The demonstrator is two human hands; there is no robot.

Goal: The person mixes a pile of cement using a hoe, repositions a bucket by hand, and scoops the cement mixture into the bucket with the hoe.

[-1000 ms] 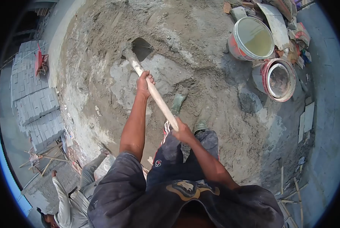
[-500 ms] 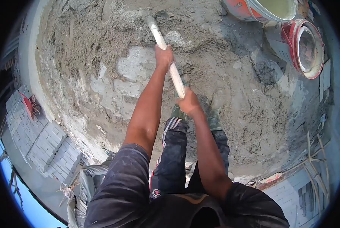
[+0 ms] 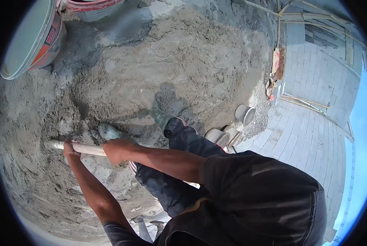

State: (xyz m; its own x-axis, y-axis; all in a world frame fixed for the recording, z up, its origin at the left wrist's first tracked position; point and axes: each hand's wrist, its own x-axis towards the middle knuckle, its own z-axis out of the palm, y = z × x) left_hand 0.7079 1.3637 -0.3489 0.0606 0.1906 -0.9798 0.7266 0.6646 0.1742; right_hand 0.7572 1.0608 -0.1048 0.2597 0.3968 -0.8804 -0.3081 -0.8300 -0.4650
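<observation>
A person in a dark shirt (image 3: 265, 188) grips a pale wooden handle (image 3: 91, 149) low over a rough grey mix (image 3: 191, 57), the left hand (image 3: 71, 148) curled around its forward stretch, the right hand (image 3: 117, 151) clenched about its near end. The handle's far tip meets the mix. Boots (image 3: 161, 118) stand close by; an orange-marked bucket (image 3: 48, 52) and a red-rimmed bucket (image 3: 96, 14) sit at upper left.

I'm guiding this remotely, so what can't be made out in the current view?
Head view:
Tool head beyond the wooden handle: hidden, apparently by the grey mix.
Red-rimmed bucket: contents cut off by the top edge.
Right hand: fingertips hidden behind the hand itself.
</observation>
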